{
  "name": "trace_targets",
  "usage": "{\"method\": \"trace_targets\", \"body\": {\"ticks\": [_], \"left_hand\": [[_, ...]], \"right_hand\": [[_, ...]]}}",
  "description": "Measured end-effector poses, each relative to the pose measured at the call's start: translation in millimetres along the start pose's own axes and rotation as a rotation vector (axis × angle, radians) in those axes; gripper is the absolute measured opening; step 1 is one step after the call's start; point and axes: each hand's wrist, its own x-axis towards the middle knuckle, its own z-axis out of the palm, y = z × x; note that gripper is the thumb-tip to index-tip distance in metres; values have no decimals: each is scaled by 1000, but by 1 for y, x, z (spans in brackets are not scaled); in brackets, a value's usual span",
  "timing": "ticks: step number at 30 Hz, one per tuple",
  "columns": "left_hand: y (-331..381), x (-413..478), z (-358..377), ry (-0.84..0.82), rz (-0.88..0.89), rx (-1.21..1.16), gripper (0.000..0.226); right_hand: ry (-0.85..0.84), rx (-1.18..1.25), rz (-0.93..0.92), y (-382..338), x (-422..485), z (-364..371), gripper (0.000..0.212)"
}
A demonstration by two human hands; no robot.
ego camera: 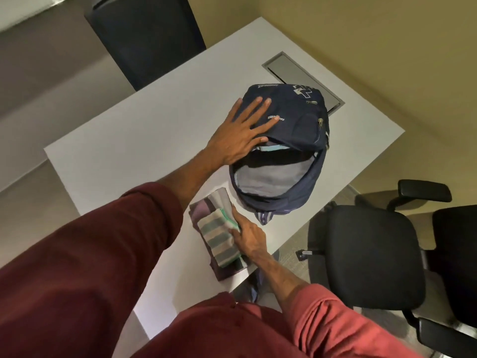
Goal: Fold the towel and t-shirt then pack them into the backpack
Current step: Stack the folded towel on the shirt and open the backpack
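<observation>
Maroon-sleeved left hand (pixel 241 135) presses flat on the navy backpack (pixel 296 117); right hand (pixel 249 235) grips the folded striped towel (pixel 218 241).

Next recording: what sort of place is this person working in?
Likely an office or meeting room: a white table with a flush metal cable hatch, a black office chair with armrests beside it, and another dark chair at the far end.

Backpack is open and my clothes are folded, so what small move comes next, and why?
Probably lift the towel and t-shirt together with the right hand into the backpack. The towel lies folded on the t-shirt, the right hand grips the towel's edge, and the left hand presses the flap back, leaving the mouth gaping toward them.
</observation>
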Motion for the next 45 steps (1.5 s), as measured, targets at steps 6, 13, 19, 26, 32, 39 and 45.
{"method": "trace_targets", "body": {"ticks": [6,13,19,26,32,39,45], "left_hand": [[-22,42,-32,179,-99,86,65],[-35,87,-68,372,-220,176,66],[-37,103,-77,440,-256,204,67],[-35,97,-69,405,-244,181,68],[-36,90,-67,383,-230,149,71],[-33,84,-64,402,-216,121,67],[-33,76,-61,409,-188,145,66]], "right_hand": [[10,-27,-26,-3,-3,-3,72],[38,-55,-6,-2,-2,-1,72],[44,-32,-20,2,-5,-1,68],[124,-38,-75,-2,-14,-1,63],[191,-96,-271,-21,-5,-7,58],[405,112,-364,-56,20,-67,62],[558,389,5,-47,46,-140,59]]}}
